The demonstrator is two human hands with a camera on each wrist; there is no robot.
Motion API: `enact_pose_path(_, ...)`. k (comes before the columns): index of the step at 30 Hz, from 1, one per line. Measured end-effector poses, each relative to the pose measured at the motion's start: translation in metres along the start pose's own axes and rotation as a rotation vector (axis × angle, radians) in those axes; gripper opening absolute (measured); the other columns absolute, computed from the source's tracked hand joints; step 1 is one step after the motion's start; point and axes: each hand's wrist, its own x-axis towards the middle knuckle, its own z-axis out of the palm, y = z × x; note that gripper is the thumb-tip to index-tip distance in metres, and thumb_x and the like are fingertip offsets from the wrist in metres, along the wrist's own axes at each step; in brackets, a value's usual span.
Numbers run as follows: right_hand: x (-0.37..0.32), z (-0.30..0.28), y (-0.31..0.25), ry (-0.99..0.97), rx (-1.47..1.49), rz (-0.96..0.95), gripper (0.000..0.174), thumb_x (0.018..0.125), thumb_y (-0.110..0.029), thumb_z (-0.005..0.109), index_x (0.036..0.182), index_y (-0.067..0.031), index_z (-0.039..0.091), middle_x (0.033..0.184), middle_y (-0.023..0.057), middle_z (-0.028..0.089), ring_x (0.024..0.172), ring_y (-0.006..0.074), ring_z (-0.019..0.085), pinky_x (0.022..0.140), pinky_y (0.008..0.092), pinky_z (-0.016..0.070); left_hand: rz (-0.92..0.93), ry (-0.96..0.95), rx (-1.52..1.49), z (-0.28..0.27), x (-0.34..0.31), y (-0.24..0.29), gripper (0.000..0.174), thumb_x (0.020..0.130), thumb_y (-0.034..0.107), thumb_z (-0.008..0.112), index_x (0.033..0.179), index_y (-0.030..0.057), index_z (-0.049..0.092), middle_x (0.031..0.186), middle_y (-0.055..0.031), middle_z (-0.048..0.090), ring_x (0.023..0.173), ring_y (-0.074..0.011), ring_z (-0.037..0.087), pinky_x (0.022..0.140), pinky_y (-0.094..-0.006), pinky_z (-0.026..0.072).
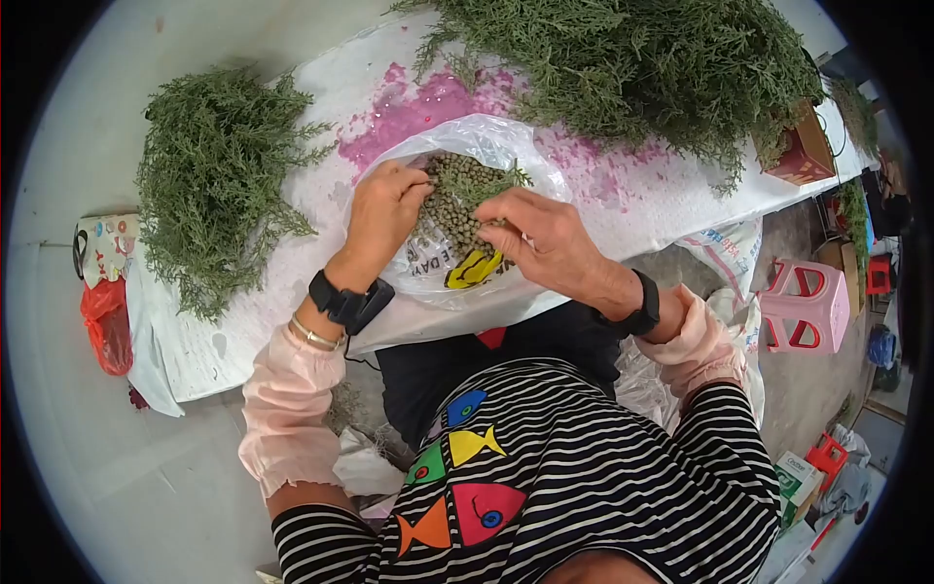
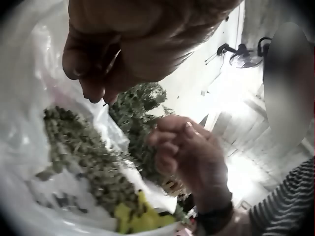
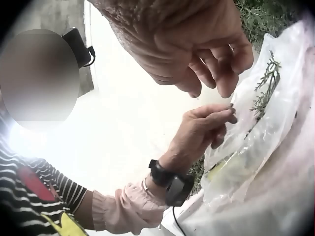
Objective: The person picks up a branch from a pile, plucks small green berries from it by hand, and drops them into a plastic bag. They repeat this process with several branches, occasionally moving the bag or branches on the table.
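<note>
A clear plastic bag (image 1: pixel 530 156) with printed lettering and a yellow figure lies spread on the table, holding a heap of small round greenish-brown seed cones (image 1: pixel 452 209). Over its left side, my left hand (image 1: pixel 387 209) pinches thumb and fingertips together; a thin dark stem tip (image 2: pixel 105 103) pokes out below them. My right hand (image 1: pixel 540 234) hovers over the bag's right side with fingers loosely curled, and nothing shows between them in the right wrist view. A feathery green sprig (image 3: pixel 266 88) lies on the bag close to both hands.
A pile of cut evergreen branches (image 1: pixel 219 185) lies at left, and a larger heap (image 1: pixel 632 73) covers the back right. Pink stains mark the white table cover (image 1: pixel 321 83). A cardboard box (image 1: pixel 803 151) sits at the right end; a pink stool (image 1: pixel 808 307) stands on the floor.
</note>
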Motion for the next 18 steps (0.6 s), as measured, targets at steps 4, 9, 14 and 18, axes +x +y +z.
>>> enact_pose_path(4,0.016,-0.004,-0.007,0.062,0.006,0.020,0.017,0.083,-0.014,0.063,0.095,-0.0031,0.059,0.078,0.0088,0.058,0.064,0.0206,0.057,0.055,0.0283,0.0457,-0.195,-0.029,-0.263,-0.026,-0.010,0.040,0.012,0.075,-0.002,0.060,0.086,-0.0001,0.063,0.076,-0.0128,0.056,0.068,-0.0297,0.058,0.058,-0.0343,0.0460)
enact_pose_path(9,0.024,0.001,-0.014,-0.154,0.076,-0.033,0.019,0.085,-0.020,0.061,0.088,-0.0019,0.058,0.070,0.0092,0.058,0.059,0.0208,0.056,0.052,0.0292,0.0440,0.101,-0.050,-0.197,-0.038,-0.030,0.068,0.016,0.075,-0.005,0.059,0.091,-0.0003,0.060,0.079,-0.0124,0.055,0.067,-0.0280,0.059,0.055,-0.0332,0.0467)
enact_pose_path(14,0.015,-0.003,-0.023,-0.437,0.267,0.059,0.021,0.086,-0.021,0.058,0.079,-0.0015,0.056,0.064,0.0086,0.058,0.052,0.0206,0.053,0.049,0.0301,0.0421,0.186,-0.178,-0.162,-0.047,-0.054,0.080,0.014,0.077,0.000,0.058,0.091,-0.0006,0.058,0.077,-0.0118,0.055,0.060,-0.0258,0.056,0.053,-0.0322,0.0454)
enact_pose_path(18,-0.004,-0.003,-0.033,-0.754,0.646,0.407,0.017,0.088,-0.016,0.057,0.080,-0.0011,0.058,0.064,0.0035,0.058,0.052,0.0101,0.051,0.047,0.0243,0.0403,0.163,-0.416,-0.190,-0.053,-0.074,0.094,0.013,0.077,0.004,0.057,0.090,0.0006,0.054,0.076,-0.0121,0.051,0.060,-0.0285,0.056,0.052,-0.0348,0.0454)
